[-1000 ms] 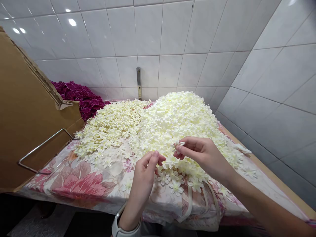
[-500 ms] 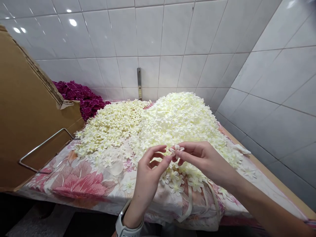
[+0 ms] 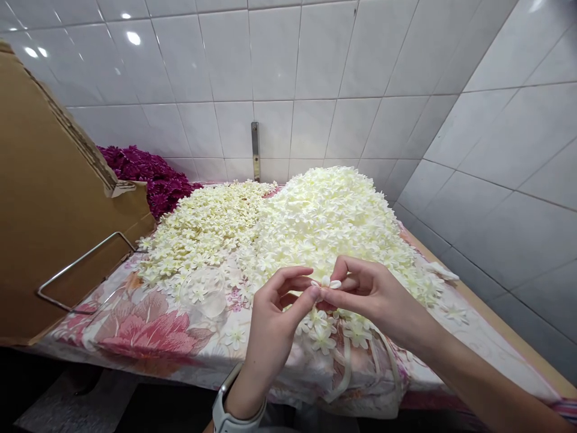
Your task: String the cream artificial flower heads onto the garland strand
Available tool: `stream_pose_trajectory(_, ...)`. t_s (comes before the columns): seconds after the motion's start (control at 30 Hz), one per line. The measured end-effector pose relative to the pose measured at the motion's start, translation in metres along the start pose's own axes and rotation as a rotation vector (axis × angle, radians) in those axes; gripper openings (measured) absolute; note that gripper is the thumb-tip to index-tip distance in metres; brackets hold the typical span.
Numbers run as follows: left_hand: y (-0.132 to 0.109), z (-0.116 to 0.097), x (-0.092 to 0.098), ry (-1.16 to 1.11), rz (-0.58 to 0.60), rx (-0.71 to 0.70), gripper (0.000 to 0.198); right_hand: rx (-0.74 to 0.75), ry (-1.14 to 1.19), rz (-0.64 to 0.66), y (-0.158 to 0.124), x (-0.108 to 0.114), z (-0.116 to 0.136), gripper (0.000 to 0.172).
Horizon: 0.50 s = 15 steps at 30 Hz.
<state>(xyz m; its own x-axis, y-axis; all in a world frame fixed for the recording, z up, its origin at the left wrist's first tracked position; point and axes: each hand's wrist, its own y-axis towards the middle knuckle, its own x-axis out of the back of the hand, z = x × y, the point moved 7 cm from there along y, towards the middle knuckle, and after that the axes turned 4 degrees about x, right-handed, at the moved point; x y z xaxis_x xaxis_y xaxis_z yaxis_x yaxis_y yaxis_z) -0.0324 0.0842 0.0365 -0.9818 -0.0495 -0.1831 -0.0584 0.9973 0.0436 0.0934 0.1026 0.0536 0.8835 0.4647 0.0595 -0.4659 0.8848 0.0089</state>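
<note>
A small white artificial flower is pinched between my two hands, its petals pointing up. My left hand, with a watch at the wrist, closes thumb and fingers on the flower's left side. From the right, the thumb and fingers of my right hand grip the same flower. Behind and below them spreads a large heap of white flowers. Several loose blossoms lie just under my hands on the floral tablecloth. The flower's underside is hidden by my fingers.
Smaller cream flowers form a pile at left centre, with purple flowers behind. A cardboard box and a bent metal wire frame stand left. A clear round dish sits in front. Tiled walls enclose the back and right.
My hands have come closer together. The flower has turned more upright and sits slightly lower, with both thumbs now meeting at its base.
</note>
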Motion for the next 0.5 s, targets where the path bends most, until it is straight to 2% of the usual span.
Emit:
stream_pose_trajectory(0.13, 0.001, 0.001, 0.0, -0.066, 0.009, 0.024, 0.019, 0.04, -0.081, 0.0, -0.002, 0.001, 0.005, 0.027)
stream_pose_trajectory(0.23, -0.001, -0.005, 0.002, 0.01, -0.029, -0.047, 0.018, 0.128, -0.264, -0.053, -0.003, 0.003, 0.012, 0.02)
stream_pose_trajectory(0.33, -0.007, -0.014, 0.0, 0.136, -0.046, -0.15, 0.017, 0.182, -0.288, -0.095, -0.004, 0.005, 0.016, 0.019)
stream_pose_trajectory(0.4, -0.011, -0.017, -0.001, 0.202, -0.055, -0.196, 0.017, 0.17, -0.263, -0.114, -0.004, 0.006, 0.015, 0.019)
stream_pose_trajectory(0.5, -0.012, -0.017, 0.004, 0.245, -0.132, -0.216, 0.019, 0.112, -0.242, -0.145, -0.004, 0.008, 0.011, 0.02)
